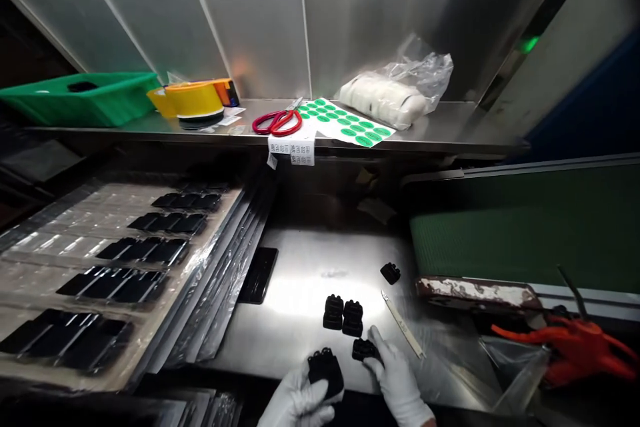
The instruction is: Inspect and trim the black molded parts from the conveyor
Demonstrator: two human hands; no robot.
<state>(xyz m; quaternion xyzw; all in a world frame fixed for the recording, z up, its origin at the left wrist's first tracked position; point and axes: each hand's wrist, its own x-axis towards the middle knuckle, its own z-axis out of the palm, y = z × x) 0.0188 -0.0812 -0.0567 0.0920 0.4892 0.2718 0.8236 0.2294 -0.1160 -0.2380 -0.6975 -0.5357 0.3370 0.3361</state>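
Both my hands wear white gloves at the bottom edge of the steel worktop (300,280). My left hand (295,404) is closed around a small black plastic part (325,370), held just above the surface. My right hand (397,380) rests its fingertips on another black part (364,350) lying on the worktop. Two more black parts (343,315) stand side by side just beyond, and a single one (391,273) lies farther back. A thin metal blade tool (403,324) lies to the right of them.
Clear blister trays (100,267) holding rows of black parts fill the left. A shelf behind carries a green bin (75,99), yellow tape rolls (193,100), red scissors (277,122), a green sticker sheet (345,122) and a plastic bag (395,94). A green conveyor (525,227) and an orange tool (575,347) sit right.
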